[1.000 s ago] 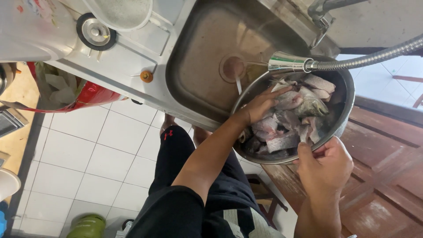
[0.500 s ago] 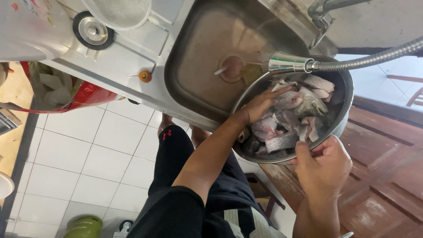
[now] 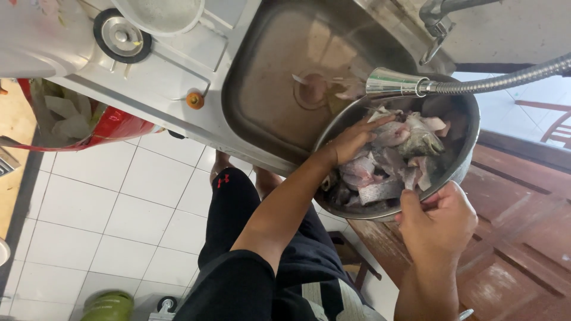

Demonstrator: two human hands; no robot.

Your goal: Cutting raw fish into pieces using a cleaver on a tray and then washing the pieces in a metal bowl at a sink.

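A round steel bowl (image 3: 464, 160) full of cut fish pieces (image 3: 392, 160) is held tilted over the edge of a steel sink (image 3: 267, 65). My left hand (image 3: 352, 139) lies flat on the fish inside the bowl, fingers spread. The bowl's near rim is gripped by my right hand (image 3: 437, 223), thumb over the edge. A metal spray head (image 3: 392, 82) on a flexible hose (image 3: 505, 78) hangs just above the bowl.
A sink drain (image 3: 312, 90) sits at the basin's middle, and a tap (image 3: 437, 21) stands at the top right. A red bin (image 3: 101, 128) with rubbish stands at the left on the white tiled floor (image 3: 107, 208). A brown wooden surface (image 3: 523, 238) lies right.
The view has drifted slightly. My left hand has shifted a little over the fish, while the right hand keeps its hold on the bowl rim.
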